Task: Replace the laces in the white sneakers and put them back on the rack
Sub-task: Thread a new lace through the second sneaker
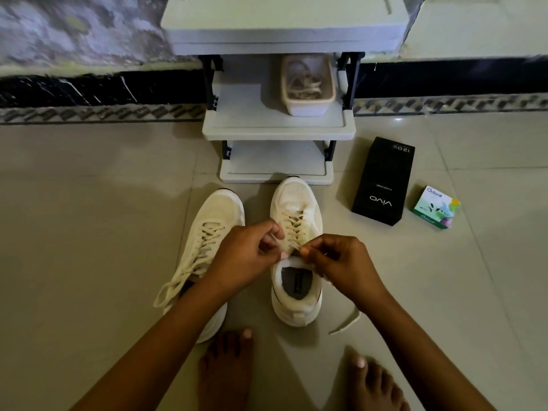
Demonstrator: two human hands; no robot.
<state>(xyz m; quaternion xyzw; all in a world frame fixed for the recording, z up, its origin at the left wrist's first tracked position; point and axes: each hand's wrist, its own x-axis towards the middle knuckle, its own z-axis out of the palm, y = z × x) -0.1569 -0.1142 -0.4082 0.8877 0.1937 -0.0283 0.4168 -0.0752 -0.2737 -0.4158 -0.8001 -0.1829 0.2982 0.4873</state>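
Two white sneakers stand on the tiled floor in front of a small grey shoe rack (278, 126). The left sneaker (216, 215) is laced, and its lace ends trail loose to the lower left. Over the top eyelets of the right sneaker (296, 200), my left hand (246, 253) and my right hand (341, 259) each pinch a part of its cream lace (292, 229). One end of that lace (347, 321) lies on the floor to the right of the shoe.
A pale tub (308, 106) holding loose laces sits on the rack's middle shelf. A black phone box (382, 182) and a small green box (436, 207) lie on the floor to the right. My bare feet (225, 369) are just behind the sneakers.
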